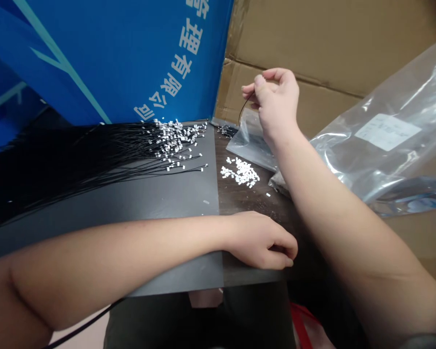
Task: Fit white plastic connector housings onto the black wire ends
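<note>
My right hand (278,99) is raised at the upper right, its thumb and fingers pinched on a thin black wire (242,107) that curves downward. Whatever is at the wire's upper end is hidden by the fingers. Low on the dark wooden tabletop rests my left hand (261,241), closed with its fingers curled under; whether anything is in it is hidden. Between the hands lies a loose pile of small white connectors (242,172). To the left spreads a large bundle of black wires (94,150), many ending in white connectors (174,138).
A grey mat (181,194) covers the left of the table. Behind stand a blue panel with white characters (112,53) and a cardboard box (330,43). A clear plastic bag with a label (388,133) lies at the right, and a smaller clear bag (252,140) lies under my right wrist.
</note>
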{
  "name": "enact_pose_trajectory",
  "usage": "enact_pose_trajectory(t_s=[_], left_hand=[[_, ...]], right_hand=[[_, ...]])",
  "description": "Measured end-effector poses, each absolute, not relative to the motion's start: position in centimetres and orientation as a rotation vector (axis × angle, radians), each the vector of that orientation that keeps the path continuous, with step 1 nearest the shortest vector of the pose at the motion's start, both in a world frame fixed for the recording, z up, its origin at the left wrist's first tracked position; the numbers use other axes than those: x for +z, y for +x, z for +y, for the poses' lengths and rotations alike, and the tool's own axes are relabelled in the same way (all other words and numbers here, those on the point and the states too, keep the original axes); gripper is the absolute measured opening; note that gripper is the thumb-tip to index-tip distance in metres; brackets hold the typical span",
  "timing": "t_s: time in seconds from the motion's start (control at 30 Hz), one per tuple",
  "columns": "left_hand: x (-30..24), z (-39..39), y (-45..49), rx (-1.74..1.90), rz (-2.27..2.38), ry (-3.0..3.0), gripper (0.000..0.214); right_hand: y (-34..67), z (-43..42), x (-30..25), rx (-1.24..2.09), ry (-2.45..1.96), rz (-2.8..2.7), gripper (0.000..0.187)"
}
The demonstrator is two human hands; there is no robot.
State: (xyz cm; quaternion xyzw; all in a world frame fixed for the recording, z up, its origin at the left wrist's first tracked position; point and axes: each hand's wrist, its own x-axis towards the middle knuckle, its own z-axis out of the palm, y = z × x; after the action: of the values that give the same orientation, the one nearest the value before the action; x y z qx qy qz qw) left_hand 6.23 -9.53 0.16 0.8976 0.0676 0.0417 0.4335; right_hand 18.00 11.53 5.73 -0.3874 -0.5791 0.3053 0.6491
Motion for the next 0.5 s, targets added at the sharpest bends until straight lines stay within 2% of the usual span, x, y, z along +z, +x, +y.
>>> enact_pose_trajectory(t_s=[0.33, 0.47, 0.5], left_hand=[[0.4, -9.6, 6.2, 0.107, 0.185, 2.26, 0.021], [0.4, -9.6, 6.1, 0.098, 0.197, 2.249, 0.021], [0.4, -9.6, 6.1, 0.096, 0.2, 2.248, 0.021]], right_hand=[[18.6, 8.3, 8.5, 0.799, -0.797, -1.239, 0.007], [19.0, 6.1, 11.9, 0.745, -0.652, -1.195, 0.009], [19.6, 5.5, 13.1, 0.714, -0.635, -1.159, 0.014]])
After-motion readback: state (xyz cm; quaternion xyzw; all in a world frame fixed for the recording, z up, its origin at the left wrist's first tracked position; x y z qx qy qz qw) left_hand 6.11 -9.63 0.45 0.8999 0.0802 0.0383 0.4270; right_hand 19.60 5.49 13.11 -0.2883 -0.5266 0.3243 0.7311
